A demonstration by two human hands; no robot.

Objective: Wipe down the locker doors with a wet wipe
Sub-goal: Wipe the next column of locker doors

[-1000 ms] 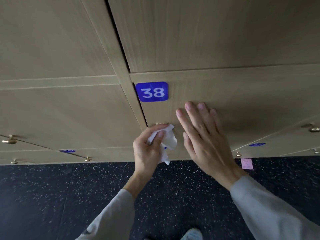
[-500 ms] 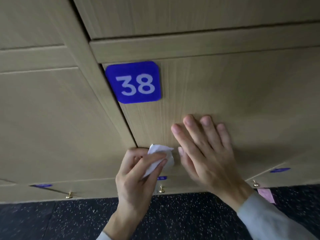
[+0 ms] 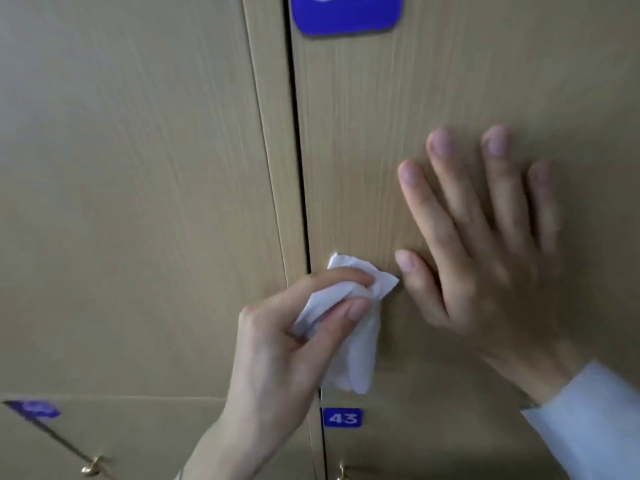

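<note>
Fingers (image 3: 349,280) of the left hand (image 3: 277,348) curl around a crumpled white wet wipe (image 3: 360,341), thumb and forefinger pinching its upper fold; the rest hangs down below the knuckles. Wipe pressed against the wood-grain locker door (image 3: 467,81), close to the door's left edge, beside the dark vertical gap (image 3: 298,133). Right hand (image 3: 485,254) at 3 o'clock from the wipe: fingers spread, flat on the same door, holding nothing; thumb tip just beside the wipe's corner. Pale sleeve (image 3: 588,410) at the right wrist. Blue number plate (image 3: 346,13) at 12 o'clock, cut off by the frame, digits unreadable. Smaller blue plate reading 43 (image 3: 342,418) at 6 o'clock, on the door beneath. Brass handle (image 3: 92,466) at 7 o'clock, blurred.
</note>
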